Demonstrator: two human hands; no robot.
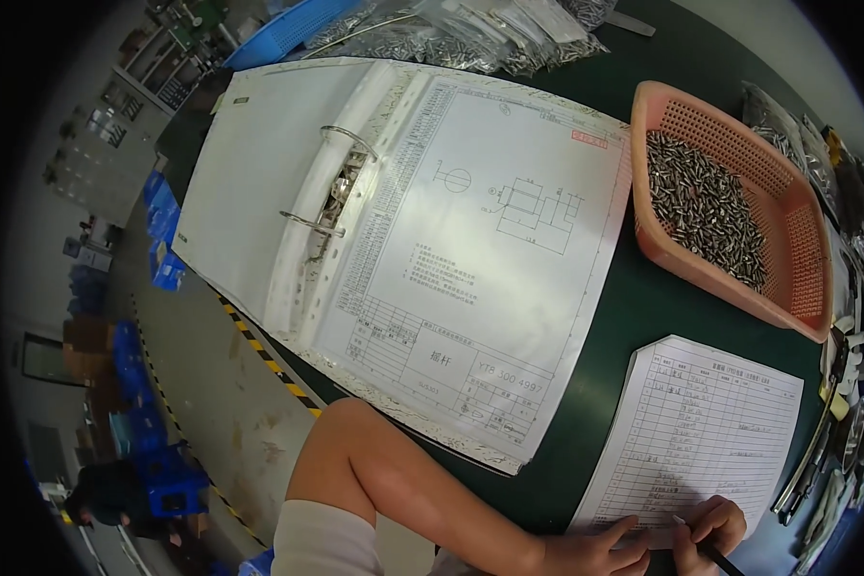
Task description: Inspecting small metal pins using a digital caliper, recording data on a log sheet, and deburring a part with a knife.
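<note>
- Head view showed the person writing: the right hand, at about five o'clock in the frame, was closed in a writing grip on a dark pen, its tip resting on the lower edge of a printed form sheet.
- The left hand lay just beside it at six o'clock, fingers loosely curled and flat on the bottom corner of the same sheet, holding nothing, apparently pinning the paper.
- The form sheet sat on the dark green table at about four o'clock, tilted, with handwritten entries running down its rows.
- Judged step: filling in a line near the foot of the sheet; the next stroke would call for a steady paper and room for the wrist near the table edge.
- An open ring binder filled the centre, its right page a technical drawing of a small turned part, the bottom corner just short of the left forearm.
- At two o'clock stood a pink perforated basket of small metal pins.
- At twelve o'clock lay clear bags of metal parts and a blue crate.
- At three to four o'clock, hand tools crowded the right edge, close to the sheet.
</note>
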